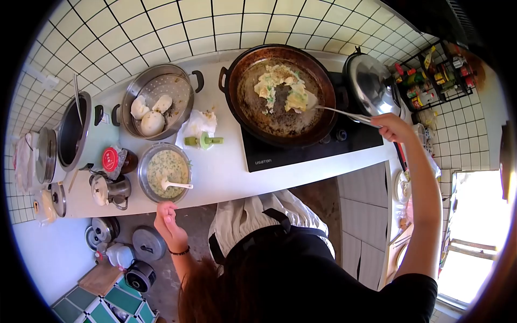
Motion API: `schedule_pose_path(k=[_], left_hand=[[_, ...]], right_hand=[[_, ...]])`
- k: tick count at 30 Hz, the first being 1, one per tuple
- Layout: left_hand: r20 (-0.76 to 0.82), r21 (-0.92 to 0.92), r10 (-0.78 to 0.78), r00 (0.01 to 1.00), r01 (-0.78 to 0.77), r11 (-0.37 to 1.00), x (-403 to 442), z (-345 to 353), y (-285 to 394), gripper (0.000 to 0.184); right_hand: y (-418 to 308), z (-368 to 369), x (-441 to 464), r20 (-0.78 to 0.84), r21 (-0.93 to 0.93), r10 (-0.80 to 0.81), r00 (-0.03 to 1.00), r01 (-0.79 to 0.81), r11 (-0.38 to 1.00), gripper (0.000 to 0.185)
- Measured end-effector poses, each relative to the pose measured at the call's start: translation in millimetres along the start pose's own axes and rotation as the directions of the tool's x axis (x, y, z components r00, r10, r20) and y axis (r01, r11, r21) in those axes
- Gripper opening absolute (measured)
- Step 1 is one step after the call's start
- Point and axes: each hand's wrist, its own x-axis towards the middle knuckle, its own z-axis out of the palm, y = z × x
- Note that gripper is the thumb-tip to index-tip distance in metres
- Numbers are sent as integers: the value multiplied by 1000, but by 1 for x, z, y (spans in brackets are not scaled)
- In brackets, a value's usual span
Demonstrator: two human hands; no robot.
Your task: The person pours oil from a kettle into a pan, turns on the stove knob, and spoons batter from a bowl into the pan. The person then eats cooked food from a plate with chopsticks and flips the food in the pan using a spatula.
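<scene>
My right hand (392, 128) is closed round the handle of a metal spatula (344, 113). The spatula's blade reaches into a large dark wok (231, 89) and touches cooked egg with green bits (280, 86), which lies in a curved, broken mass. My left hand (171, 223) hangs at the counter's front edge, fingers loosely extended, holding nothing. Just beyond it stands a metal bowl (142, 180) of pale batter (161, 164) flecked with green. A white spoon (176, 185) rests in that bowl.
Under the wok is a black cooktop (264, 153). A lidded metal pot (371, 81) stands to its right. A steamer pan (183, 102) with white buns (153, 123) sits left, near a green-handled tool (204, 140), a kettle (116, 189) and a deep pot (86, 132).
</scene>
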Motion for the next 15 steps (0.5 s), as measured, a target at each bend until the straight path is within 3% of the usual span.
schedule_pose_path(k=[4,7,15], left_hand=[[-26,20,11,1000,-11,1000,-4,1,4,48],[-41,32,8,999,-7,999,-6,1,9,48],[-27,31,-13,1000,14,999,-8,-1,11,48]], right_hand=[[14,41,38,-2,254,25,1000,-24,967,12],[28,78,45,-68,334,-128,989,143,932,19],[72,90,35,-100,501,-189,977,213,839,35]])
